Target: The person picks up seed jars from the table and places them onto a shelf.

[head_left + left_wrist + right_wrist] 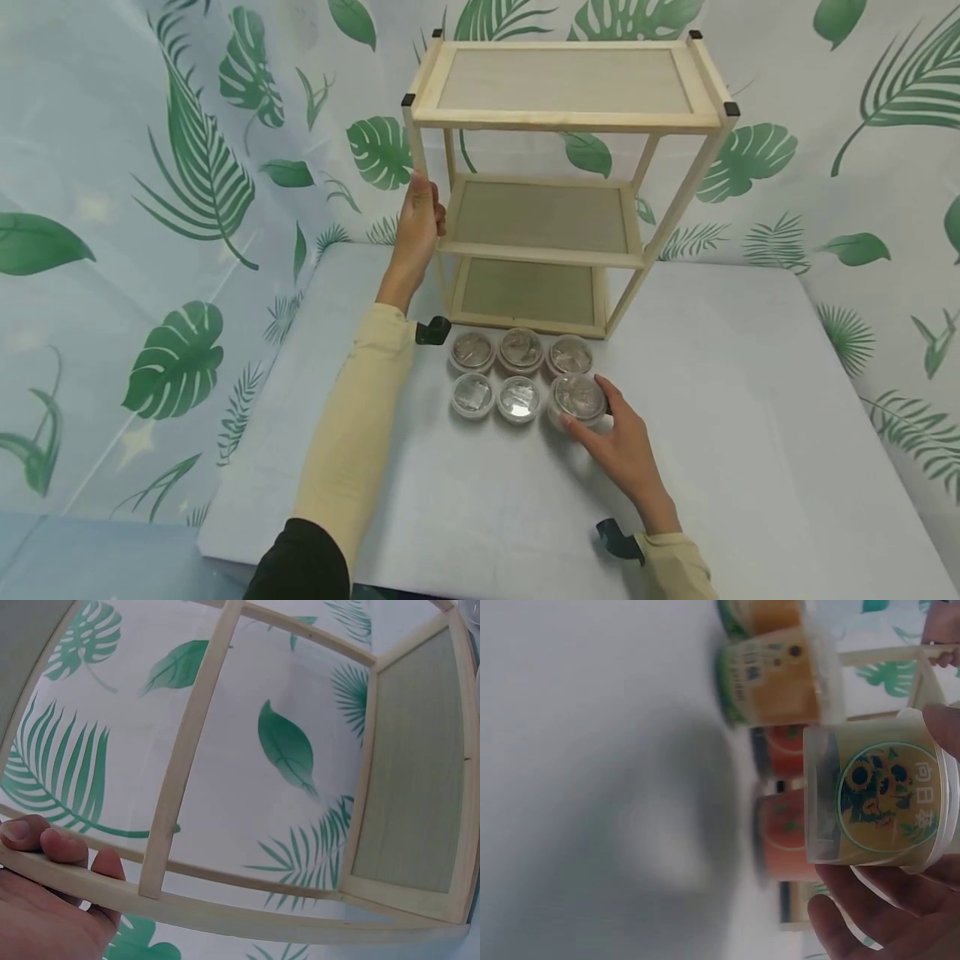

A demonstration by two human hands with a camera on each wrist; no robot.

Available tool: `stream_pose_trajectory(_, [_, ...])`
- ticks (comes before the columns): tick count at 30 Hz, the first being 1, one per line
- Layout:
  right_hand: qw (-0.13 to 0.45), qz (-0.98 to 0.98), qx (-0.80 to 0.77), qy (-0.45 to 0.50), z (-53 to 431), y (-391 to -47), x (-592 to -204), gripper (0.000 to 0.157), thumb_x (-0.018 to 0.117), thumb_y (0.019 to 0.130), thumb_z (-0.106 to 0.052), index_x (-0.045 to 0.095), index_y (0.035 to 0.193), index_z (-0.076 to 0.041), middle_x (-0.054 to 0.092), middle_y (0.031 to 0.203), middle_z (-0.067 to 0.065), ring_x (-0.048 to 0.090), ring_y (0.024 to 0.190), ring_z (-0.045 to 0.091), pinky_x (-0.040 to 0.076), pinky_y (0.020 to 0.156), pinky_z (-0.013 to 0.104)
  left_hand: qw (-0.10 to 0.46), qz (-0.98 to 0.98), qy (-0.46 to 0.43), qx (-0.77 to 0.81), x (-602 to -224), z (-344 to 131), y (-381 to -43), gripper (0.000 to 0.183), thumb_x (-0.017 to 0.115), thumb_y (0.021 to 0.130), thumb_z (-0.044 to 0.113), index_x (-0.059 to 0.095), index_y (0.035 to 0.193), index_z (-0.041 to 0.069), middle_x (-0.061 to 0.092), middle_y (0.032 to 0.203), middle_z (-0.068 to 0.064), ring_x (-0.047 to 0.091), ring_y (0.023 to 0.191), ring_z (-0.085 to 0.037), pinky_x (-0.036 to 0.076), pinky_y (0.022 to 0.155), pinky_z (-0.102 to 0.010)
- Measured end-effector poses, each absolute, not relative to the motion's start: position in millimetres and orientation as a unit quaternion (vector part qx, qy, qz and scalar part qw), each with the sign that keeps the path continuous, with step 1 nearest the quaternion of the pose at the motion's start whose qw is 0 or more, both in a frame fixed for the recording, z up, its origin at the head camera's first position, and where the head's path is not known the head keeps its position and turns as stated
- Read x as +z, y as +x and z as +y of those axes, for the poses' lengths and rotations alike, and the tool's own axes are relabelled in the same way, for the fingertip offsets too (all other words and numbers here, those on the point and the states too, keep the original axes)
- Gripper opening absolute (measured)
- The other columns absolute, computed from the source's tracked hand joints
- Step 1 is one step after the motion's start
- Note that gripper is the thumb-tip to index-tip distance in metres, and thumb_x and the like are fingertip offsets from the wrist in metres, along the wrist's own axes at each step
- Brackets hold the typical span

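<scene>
My left hand (415, 229) grips the left front post of a three-tier wooden shelf (562, 118), below its top tier. In the left wrist view the fingers (64, 846) wrap over the pale post (240, 919). At the front right of two rows of lidded tubs, my right hand (630, 454) holds a clear round tub (577, 398) between thumb and fingers. Its sunflower label (889, 796) faces the right wrist camera. That tub looks raised off the tabletop, with a shadow below it. Its contents are hard to make out.
Several similar lidded tubs (519, 400) stand close together before the shelf's base; some have orange labels (780, 679), others red (786, 832). A white-covered table (750, 433) carries everything. Leaf-patterned cloth (180, 167) hangs behind and at the sides.
</scene>
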State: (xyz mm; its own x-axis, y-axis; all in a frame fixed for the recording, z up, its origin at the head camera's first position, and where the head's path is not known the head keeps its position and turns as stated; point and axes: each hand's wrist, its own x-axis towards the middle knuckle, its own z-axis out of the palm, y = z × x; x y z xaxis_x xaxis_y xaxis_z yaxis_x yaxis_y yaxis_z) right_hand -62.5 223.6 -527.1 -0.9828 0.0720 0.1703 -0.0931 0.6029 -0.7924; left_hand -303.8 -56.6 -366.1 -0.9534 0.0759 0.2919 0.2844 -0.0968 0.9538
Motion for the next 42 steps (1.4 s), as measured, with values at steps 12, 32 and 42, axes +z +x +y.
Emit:
stream_pose_trajectory(12, [0.120, -0.891, 0.437, 0.029, 223.1, -82.2, -485.0, 0.078, 0.089, 0.090, -0.020, 0.049, 0.150, 0.008, 0.061, 0.139, 0.031, 0.060, 0.126, 0.046, 0.045, 0.103, 0.066, 0.072, -0.665, -0.130, -0.732, -366.4, -55.4, -304.8, 0.052, 0.022, 0.099, 0.068, 0.034, 0.093, 0.017, 0.027, 0.074, 0.002, 0.028, 0.067, -0.011, 0.028, 0.065, -0.024])
stream_pose_trajectory(32, [0.171, -0.881, 0.433, 0.081, 215.7, -127.0, -406.0, 0.074, 0.087, 0.092, -0.024, 0.051, 0.150, 0.004, 0.065, 0.135, 0.026, 0.064, 0.122, 0.043, 0.049, 0.101, 0.064, 0.065, -0.685, -0.117, -0.716, -368.5, -55.3, -302.9, 0.047, 0.018, 0.111, 0.059, 0.033, 0.096, 0.018, 0.029, 0.075, 0.001, 0.029, 0.066, -0.012, 0.028, 0.065, -0.026])
stream_pose_trajectory(42, [0.253, -0.867, 0.413, 0.115, 210.9, -138.7, -360.7, 0.069, 0.090, 0.088, -0.019, 0.057, 0.141, 0.009, 0.069, 0.125, 0.026, 0.068, 0.110, 0.041, 0.052, 0.092, 0.058, 0.076, -0.686, -0.121, -0.713, -368.3, -53.7, -303.2, 0.050, 0.019, 0.106, 0.064, 0.034, 0.096, 0.018, 0.030, 0.074, 0.002, 0.031, 0.066, -0.011, 0.030, 0.065, -0.026])
